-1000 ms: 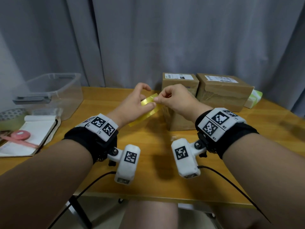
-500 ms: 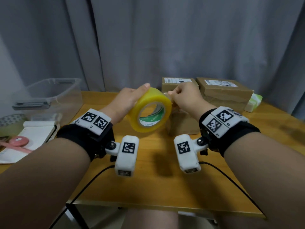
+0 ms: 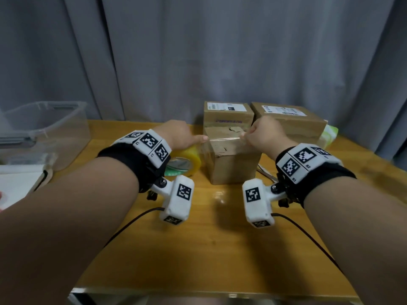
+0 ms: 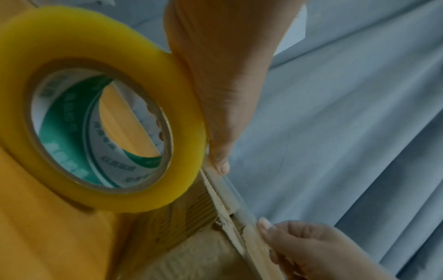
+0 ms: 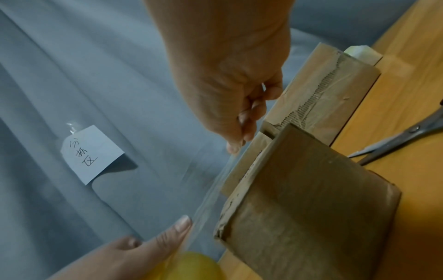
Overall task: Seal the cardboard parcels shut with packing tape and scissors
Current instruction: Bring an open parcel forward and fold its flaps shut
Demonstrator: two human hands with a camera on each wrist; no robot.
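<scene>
A small brown cardboard parcel (image 3: pixel 231 159) stands mid-table with torn top flaps. My left hand (image 3: pixel 180 137) holds the yellow packing tape roll (image 3: pixel 187 160) against the parcel's left side, one finger stretched out to the top edge. A clear tape strip (image 3: pixel 224 138) runs across the parcel's top. My right hand (image 3: pixel 264 135) pinches the strip's free end at the right edge. The left wrist view shows the roll (image 4: pixel 79 36) close up and the strip along the parcel (image 4: pixel 182 223). Scissors (image 5: pixel 402 136) lie on the table right of the parcel.
Two more labelled parcels (image 3: pixel 228 113) (image 3: pixel 288 122) stand behind against the grey curtain. A clear plastic bin (image 3: pixel 44 128) and an open notebook (image 3: pixel 17 183) are at the left. A green-white pack (image 3: pixel 328 135) is at the far right. A paper note (image 5: pixel 91 153) hangs on the curtain.
The roll was held up between both hands; now it is down at the parcel's left side. My right hand has drawn the tape rightward across the parcel's top.
</scene>
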